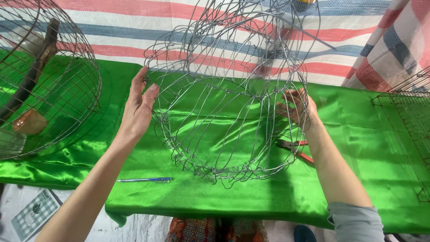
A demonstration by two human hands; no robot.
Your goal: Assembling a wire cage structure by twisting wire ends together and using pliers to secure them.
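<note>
A round wire frame cage point(228, 89) of thin silver wire stands tilted on the shiny green cloth point(251, 197). My left hand point(139, 105) rests flat against its left rim, fingers spread and pointing up. My right hand point(298, 107) grips the wires on the cage's right side, partly seen through the mesh. The cage's open mouth faces me.
A finished wire cage point(49, 80) with a wooden stick inside stands at the left. Red-handled pliers point(293, 148) lie under the right forearm. A blue pen point(145, 180) lies near the front edge. A flat wire grid point(410, 116) sits at the right. A striped tarp point(349, 40) hangs behind.
</note>
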